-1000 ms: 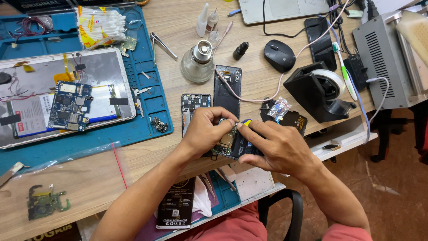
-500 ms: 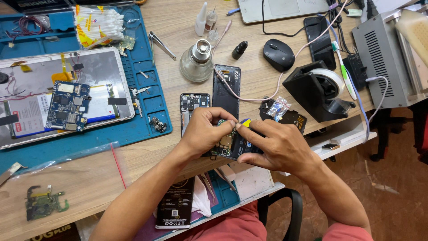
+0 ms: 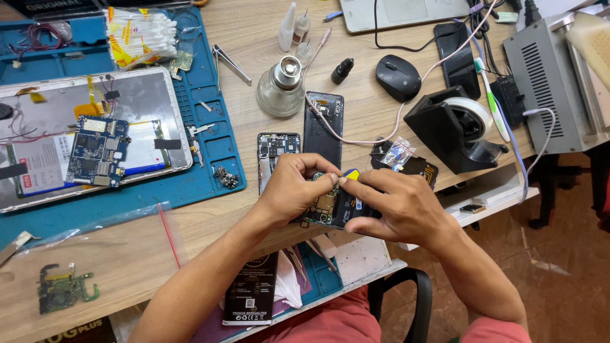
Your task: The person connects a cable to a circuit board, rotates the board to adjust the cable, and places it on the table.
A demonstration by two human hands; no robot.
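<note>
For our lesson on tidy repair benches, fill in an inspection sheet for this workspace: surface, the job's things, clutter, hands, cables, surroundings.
Surface: wooden bench with a blue work mat at its left.
Job's things: opened phone, boards exposed, held over the bench edge.
Clutter: opened tablet on the mat, tape dispenser, black mouse, glass bottle, cotton swabs, tweezers, loose circuit board.
Hands: left hand grips the phone's left side; right hand pinches at its top, fingertips meeting.
Cables: pink cable crosses the bench; black cable by the laptop.
Surroundings: grey metal box at right, black chair, brown floor.
</note>
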